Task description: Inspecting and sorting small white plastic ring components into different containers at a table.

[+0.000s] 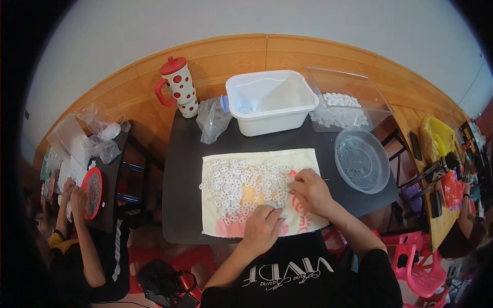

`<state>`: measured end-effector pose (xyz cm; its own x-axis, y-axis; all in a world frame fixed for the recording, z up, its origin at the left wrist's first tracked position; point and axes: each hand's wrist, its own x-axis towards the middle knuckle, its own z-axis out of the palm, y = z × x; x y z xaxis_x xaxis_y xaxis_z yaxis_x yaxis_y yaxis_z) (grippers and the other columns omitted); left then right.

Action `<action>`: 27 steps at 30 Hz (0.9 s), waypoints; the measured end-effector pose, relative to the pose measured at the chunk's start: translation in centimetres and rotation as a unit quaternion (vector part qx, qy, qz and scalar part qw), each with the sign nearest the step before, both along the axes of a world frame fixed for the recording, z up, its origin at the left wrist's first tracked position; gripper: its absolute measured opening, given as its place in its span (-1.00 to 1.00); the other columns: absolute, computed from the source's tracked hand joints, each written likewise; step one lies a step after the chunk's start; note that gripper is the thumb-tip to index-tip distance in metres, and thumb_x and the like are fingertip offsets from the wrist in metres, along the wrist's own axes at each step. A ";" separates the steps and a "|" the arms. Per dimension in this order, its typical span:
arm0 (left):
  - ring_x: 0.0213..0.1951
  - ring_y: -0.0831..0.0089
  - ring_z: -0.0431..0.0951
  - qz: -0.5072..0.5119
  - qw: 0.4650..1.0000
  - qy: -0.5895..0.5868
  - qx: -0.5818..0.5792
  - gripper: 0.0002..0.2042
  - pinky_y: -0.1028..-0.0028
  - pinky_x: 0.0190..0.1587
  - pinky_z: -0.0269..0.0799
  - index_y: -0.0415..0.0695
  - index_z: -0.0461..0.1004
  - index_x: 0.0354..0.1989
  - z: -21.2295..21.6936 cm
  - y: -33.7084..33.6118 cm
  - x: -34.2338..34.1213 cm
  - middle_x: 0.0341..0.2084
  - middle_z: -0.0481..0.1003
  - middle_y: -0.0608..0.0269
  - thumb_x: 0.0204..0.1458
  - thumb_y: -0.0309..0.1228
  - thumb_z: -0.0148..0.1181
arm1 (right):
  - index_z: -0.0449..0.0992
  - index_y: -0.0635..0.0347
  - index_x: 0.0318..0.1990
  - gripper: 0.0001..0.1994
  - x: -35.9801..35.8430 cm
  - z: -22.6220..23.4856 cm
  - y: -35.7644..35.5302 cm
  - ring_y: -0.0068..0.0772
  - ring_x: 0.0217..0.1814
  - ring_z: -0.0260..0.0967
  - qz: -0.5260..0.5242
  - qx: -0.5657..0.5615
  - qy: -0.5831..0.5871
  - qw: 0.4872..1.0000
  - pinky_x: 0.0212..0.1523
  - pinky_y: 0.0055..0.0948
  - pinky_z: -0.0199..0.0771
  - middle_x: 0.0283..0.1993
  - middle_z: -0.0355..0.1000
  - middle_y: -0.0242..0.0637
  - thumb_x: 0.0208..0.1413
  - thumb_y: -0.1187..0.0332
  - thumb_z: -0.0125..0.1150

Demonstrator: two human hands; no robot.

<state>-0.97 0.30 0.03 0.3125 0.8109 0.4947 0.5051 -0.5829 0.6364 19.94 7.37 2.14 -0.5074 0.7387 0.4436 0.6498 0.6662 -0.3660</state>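
Many small white pieces with two holes each (228, 187) lie spread over a pale yellow towel (213, 226) with pink and orange patches. My left hand (263, 228) rests at the towel's near edge, thumb and fingers pinched together. Just beyond it and to the right, my right hand (311, 192) is closed in a pinch over the towel's right part, beside the outermost white pieces. Whatever the fingertips of either hand hold is too small or hidden to make out. A thin pale sliver shows beside the right hand's knuckles.
Behind the towel stand a white tub (272, 120), a crumpled clear bag (213, 120) and a red-dotted tumbler (178, 87). A clear box holds white pieces (339, 110); a round clear tub (362, 160) is at right. Another person's hands (74, 197) work at the left table.
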 end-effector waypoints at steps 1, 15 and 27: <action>-0.31 0.06 0.48 0.000 1.000 0.000 0.000 -0.73 0.21 -0.28 0.42 -0.27 0.53 -0.20 0.1 0.0 0.0 -0.37 0.45 0.04 -0.13 -0.55 0.32 | 0.56 0.23 -0.33 -0.83 0.1 -0.3 0.2 -0.11 -0.18 0.38 0.004 0.002 0.007 1.000 -0.20 -0.25 0.43 -0.21 0.41 -0.19 -0.15 0.54 0.36; -0.39 0.62 0.45 -0.080 0.905 -0.323 -0.266 -0.79 0.64 -0.36 0.35 -0.33 0.56 -0.11 -0.7 0.3 0.5 -0.38 0.48 0.28 0.05 -0.68 0.22 | 0.54 0.29 -0.31 -0.79 0.6 -0.1 -3.2 -0.14 -0.36 0.42 0.093 -0.015 0.179 0.979 -0.38 -0.27 0.43 -0.29 0.46 -0.14 -0.18 0.62 0.31; -0.39 0.60 0.49 -0.043 0.875 -0.396 -0.275 -0.77 0.64 -0.37 0.37 -0.30 0.56 -0.09 -1.5 0.0 0.3 -0.34 0.49 0.26 0.07 -0.69 0.21 | 0.54 0.21 -0.37 -0.93 0.5 -0.8 1.6 -0.05 -0.31 0.38 -0.031 -0.009 -0.040 0.999 -0.30 -0.18 0.40 -0.39 0.34 -0.19 -0.02 0.46 0.29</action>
